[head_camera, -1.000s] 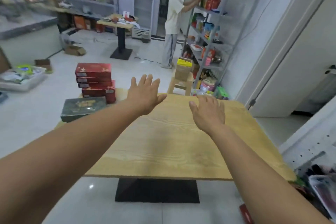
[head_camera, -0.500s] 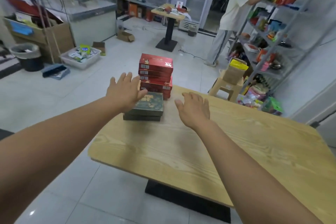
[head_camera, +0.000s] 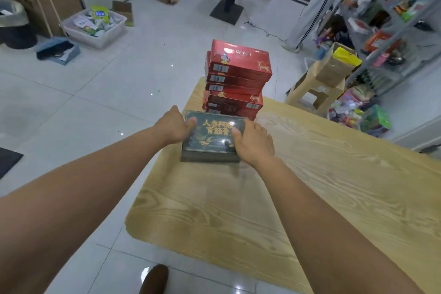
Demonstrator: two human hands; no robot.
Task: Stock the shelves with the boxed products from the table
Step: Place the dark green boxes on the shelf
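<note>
Green box (head_camera: 212,137): lay flat at the centre of the frame, near the worktop's (head_camera: 310,186) far left corner; gold lettering on its lid.
Left hand (head_camera: 174,126): gripped the box's left edge; thumb curled over the lid; fingers hidden down the side.
Right hand (head_camera: 254,142): gripped the box's right edge; thumb on the lid.
Red boxes (head_camera: 236,81): stacked unevenly just behind the green box, above centre.
Shelves (head_camera: 393,19): upper right of the frame, crowded with goods; a person (head_camera: 310,7) stood beside them.
Clear bin (head_camera: 95,28): on the floor, upper left; full of packets.
</note>
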